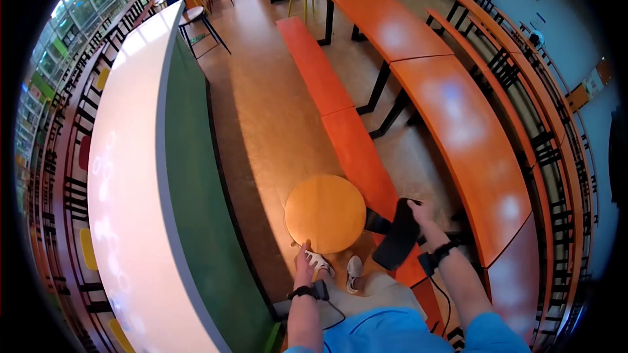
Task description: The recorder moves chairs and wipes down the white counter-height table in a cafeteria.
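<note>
A chair with a round wooden seat (325, 213) stands in front of my feet. Its curved black backrest (398, 238) is to the right, over the red bench. My right hand (421, 213) grips the upper end of that backrest. At the seat's near left rim is my left hand (304, 264), its fingertips against or just over the edge; whether they grip it I cannot tell. Each wrist carries a strapped black device, with a cable running from it. Most of the chair's legs are hidden beneath the seat.
A white-topped counter (130, 171) with a green side panel (196, 181) runs along my left. On my right are a red bench (343, 132) and a long orange table (456, 108) on black legs. More chairs (194, 15) and tables stand farther off.
</note>
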The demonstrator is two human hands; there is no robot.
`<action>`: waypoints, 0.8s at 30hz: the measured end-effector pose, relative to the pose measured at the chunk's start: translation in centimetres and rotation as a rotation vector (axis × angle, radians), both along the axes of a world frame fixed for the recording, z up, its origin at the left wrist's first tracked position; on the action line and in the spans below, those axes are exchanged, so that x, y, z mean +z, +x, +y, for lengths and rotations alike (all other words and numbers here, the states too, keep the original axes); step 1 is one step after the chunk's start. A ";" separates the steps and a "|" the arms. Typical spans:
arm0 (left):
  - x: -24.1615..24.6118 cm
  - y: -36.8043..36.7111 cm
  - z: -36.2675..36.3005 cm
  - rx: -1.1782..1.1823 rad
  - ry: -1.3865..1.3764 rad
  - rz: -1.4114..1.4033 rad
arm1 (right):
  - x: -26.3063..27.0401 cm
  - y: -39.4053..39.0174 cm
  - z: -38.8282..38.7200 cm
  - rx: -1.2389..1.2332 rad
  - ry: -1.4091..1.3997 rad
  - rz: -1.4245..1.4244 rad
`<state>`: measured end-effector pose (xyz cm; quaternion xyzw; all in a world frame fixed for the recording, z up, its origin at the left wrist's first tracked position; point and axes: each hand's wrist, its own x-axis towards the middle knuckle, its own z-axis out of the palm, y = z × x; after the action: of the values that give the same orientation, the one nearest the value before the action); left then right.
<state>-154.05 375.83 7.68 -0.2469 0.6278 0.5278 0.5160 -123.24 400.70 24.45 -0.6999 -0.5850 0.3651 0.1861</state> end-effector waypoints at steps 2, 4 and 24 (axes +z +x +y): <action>3.5 -0.7 4.7 -0.035 0.116 -0.105 | 1.5 0.7 0.1 -0.095 0.033 0.020; 2.9 -0.4 5.1 0.030 0.282 -0.214 | 3.0 1.5 -0.9 -0.098 -0.008 -0.096; 3.8 5.4 1.8 0.534 0.175 -0.064 | 7.0 -5.1 5.8 0.616 0.038 -0.172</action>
<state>-148.65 377.63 11.49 -0.3743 0.4760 0.6893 0.3976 -128.39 406.48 31.47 -0.5144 -0.7898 0.3328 0.0294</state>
